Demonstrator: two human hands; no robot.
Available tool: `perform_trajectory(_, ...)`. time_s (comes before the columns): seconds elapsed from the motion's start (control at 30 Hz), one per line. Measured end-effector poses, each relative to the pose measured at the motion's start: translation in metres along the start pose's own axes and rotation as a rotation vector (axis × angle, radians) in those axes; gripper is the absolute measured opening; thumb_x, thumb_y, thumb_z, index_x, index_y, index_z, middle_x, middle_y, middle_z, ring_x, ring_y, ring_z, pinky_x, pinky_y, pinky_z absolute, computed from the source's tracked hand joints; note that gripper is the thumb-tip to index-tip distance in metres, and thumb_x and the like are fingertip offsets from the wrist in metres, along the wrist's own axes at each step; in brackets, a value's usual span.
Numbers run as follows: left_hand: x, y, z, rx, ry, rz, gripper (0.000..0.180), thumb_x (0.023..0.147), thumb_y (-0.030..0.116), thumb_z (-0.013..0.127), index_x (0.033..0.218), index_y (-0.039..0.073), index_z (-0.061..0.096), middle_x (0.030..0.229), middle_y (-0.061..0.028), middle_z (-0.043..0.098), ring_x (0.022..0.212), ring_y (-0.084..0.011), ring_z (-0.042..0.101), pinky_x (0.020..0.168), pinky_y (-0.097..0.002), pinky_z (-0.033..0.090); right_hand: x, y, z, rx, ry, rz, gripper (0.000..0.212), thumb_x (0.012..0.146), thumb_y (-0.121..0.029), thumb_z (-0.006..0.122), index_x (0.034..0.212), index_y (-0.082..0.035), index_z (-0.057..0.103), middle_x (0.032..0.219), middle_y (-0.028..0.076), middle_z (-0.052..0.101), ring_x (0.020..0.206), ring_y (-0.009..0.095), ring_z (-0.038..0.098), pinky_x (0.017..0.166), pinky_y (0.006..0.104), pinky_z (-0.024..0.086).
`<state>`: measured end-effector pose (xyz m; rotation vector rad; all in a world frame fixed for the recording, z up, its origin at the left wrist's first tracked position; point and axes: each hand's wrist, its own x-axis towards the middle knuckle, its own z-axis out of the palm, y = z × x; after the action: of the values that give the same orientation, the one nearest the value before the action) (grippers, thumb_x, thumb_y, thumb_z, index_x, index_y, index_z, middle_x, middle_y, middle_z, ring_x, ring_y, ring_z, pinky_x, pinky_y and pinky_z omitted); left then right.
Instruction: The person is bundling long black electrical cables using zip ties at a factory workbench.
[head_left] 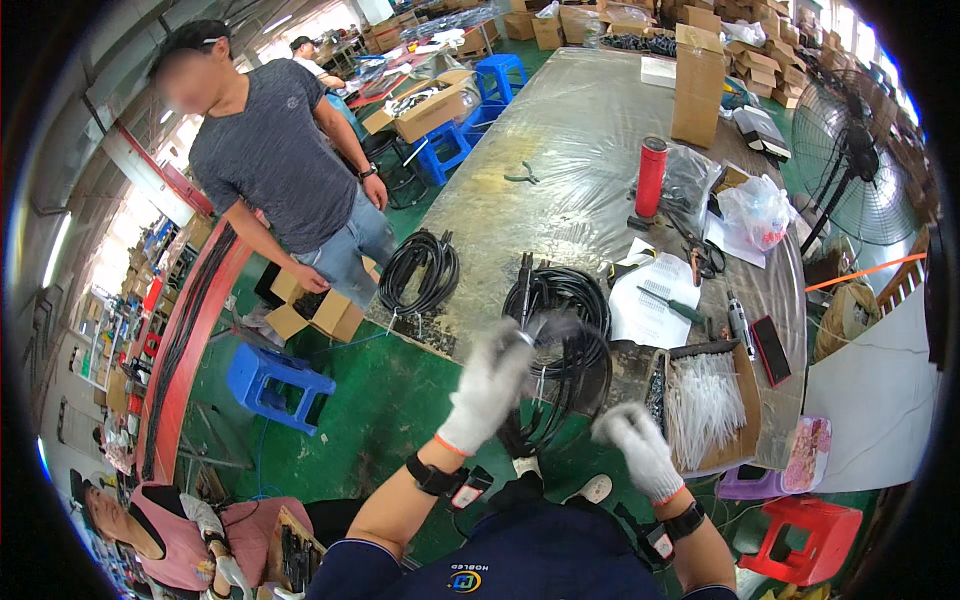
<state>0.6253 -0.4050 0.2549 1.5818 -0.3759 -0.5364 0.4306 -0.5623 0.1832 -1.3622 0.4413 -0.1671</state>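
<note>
My left hand (490,390), in a white glove, is raised over the near table edge, its fingers closed around part of a black cable; motion smears the fingertips and the piece held. The coiled black cable (597,305) lies on the table just beyond, with several loops hanging over the edge toward my feet. My right hand (640,450), also gloved, is just right of the hanging loops, beside a box of white cable ties (705,400). Its fingers are bent and blurred, and whether they hold anything cannot be made out.
Another black cable coil (420,273) lies at the table's left corner. Around the right side are a printed sheet (655,300), a screwdriver (672,305), a red cylinder (650,178), a phone (770,350) and a fan (850,150). A person (290,150) stands at left; another sits lower left.
</note>
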Motion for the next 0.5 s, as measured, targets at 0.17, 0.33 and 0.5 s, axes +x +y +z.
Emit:
perform_trajectory(0.17,0.008,0.035,0.031,-0.493,0.236,0.078,0.015,0.104,0.022,0.057,0.103,0.008,0.051,0.067,-0.0006,0.047,0.057,-0.0117,0.049,0.059,-0.0298,0.049,0.018,0.035,0.027,0.532,-0.433,0.418,0.047,0.105,-0.031,0.049,0.137,0.003,0.055,0.129,0.014,0.065,0.114,0.023,0.064,0.104,0.0380,0.050)
perform_trajectory(0.33,-0.014,-0.007,0.026,-0.419,-0.041,0.072,0.015,0.099,0.006,0.057,0.111,0.003,0.049,0.075,-0.0066,0.063,0.069,-0.0158,0.062,0.086,-0.0361,0.056,0.101,-0.013,0.011,1.188,0.173,0.221,0.031,0.100,-0.013,0.060,0.129,-0.004,0.054,0.113,0.014,0.068,0.102,0.028,0.068,0.090,0.0460,0.058)
perform_trajectory(0.5,0.003,-0.057,-0.021,-0.191,-0.029,0.198,0.081,0.092,0.003,0.067,0.154,0.000,0.015,0.112,-0.0127,0.064,0.097,-0.0195,0.065,0.102,-0.0382,0.050,0.134,-0.038,0.006,0.539,0.381,-0.141,0.077,0.085,0.003,0.069,0.151,-0.010,0.032,0.113,0.011,0.063,0.094,0.022,0.067,0.082,0.0366,0.059)
